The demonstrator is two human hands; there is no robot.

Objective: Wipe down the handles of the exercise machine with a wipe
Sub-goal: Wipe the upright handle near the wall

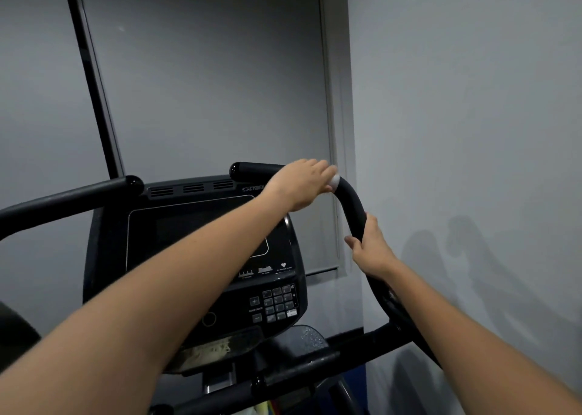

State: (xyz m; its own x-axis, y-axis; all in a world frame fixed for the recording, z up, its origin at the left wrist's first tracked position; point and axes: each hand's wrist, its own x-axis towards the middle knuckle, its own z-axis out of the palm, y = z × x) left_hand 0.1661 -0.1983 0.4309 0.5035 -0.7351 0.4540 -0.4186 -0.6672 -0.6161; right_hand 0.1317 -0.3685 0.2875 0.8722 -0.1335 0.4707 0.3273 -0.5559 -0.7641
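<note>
Wiping the right handle above the console, your left hand presses the wipe (a white sliver under closed fingers) onto the bend — your right hand clamps the bar just below. Wrap the wipe fully around, then slide steadily toward the tip.

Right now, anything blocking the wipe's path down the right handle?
Yes. The left hand presses the small white wipe onto the bend of the curved black right handle. Just below it, the right hand grips the same handle, so it stands in the way of a downward stroke.
</note>
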